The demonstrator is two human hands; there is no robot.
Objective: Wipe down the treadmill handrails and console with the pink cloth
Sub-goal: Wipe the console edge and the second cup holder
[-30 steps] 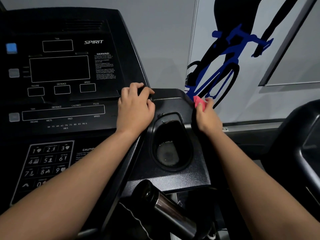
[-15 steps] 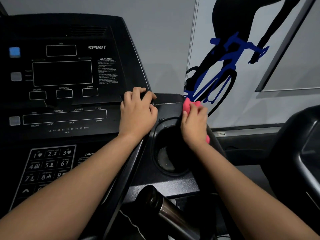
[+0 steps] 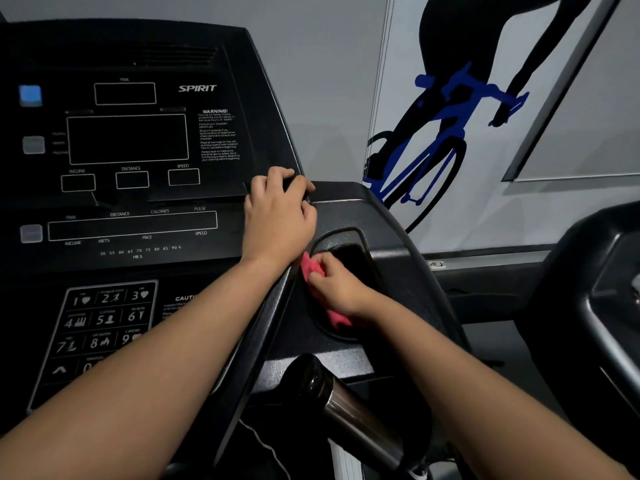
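The black treadmill console point(image 3: 138, 209) fills the left of the view, with dark displays and a number keypad. My left hand point(image 3: 278, 216) grips the console's right edge, fingers curled over it. To its right is the black side tray with a cup holder point(image 3: 356, 258). My right hand point(image 3: 334, 284) holds the pink cloth point(image 3: 308, 268) bunched under its fingers and presses it on the near-left rim of the cup holder. Part of the cloth shows below the wrist. A black and chrome handrail point(image 3: 349, 407) sticks out below the tray.
A second black machine point(image 3: 602, 292) stands close on the right. Behind is a grey wall with a blue and black cyclist graphic point(image 3: 446, 126). A thin cord point(image 3: 263, 441) hangs below the console.
My right hand has brought the pink cloth from the tray's far right edge, across the cup holder, to its near-left rim. My left hand has stayed on the console edge.
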